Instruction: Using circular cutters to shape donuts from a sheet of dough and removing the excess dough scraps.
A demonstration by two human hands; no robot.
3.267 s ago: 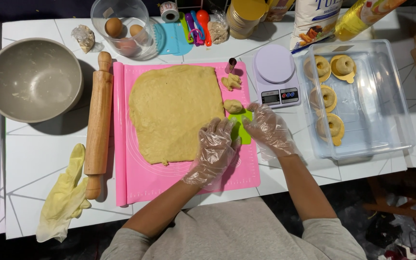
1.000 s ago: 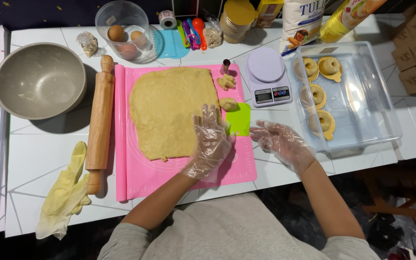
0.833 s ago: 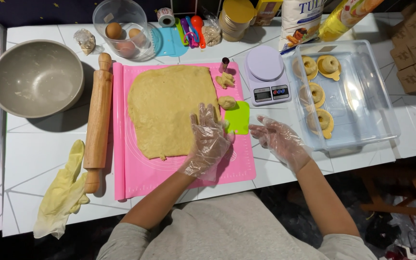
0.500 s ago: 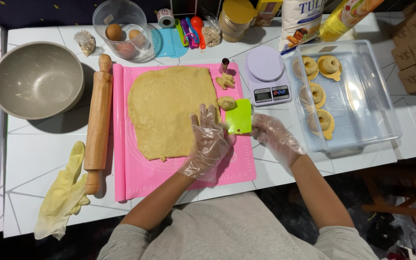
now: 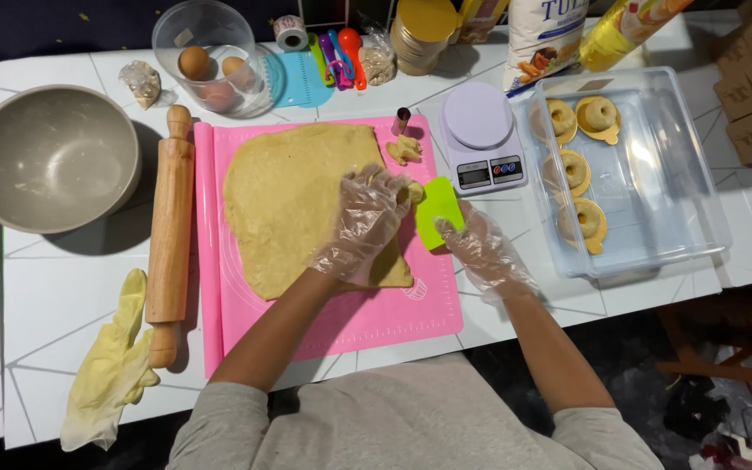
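The dough sheet point(image 5: 293, 204) is spread flat on the pink mat point(image 5: 350, 322), and it looks soft, floppy and a bit sticky, so it's probably best lifted from under an edge, not pinched. The left hand point(image 5: 365, 224) is laid palm-down on its right edge, gloved fingers spread loosely. The green scraper point(image 5: 437, 209), thin and stiff-looking, is pinched at its lower edge by the right hand point(image 5: 480, 248), just beside the dough.
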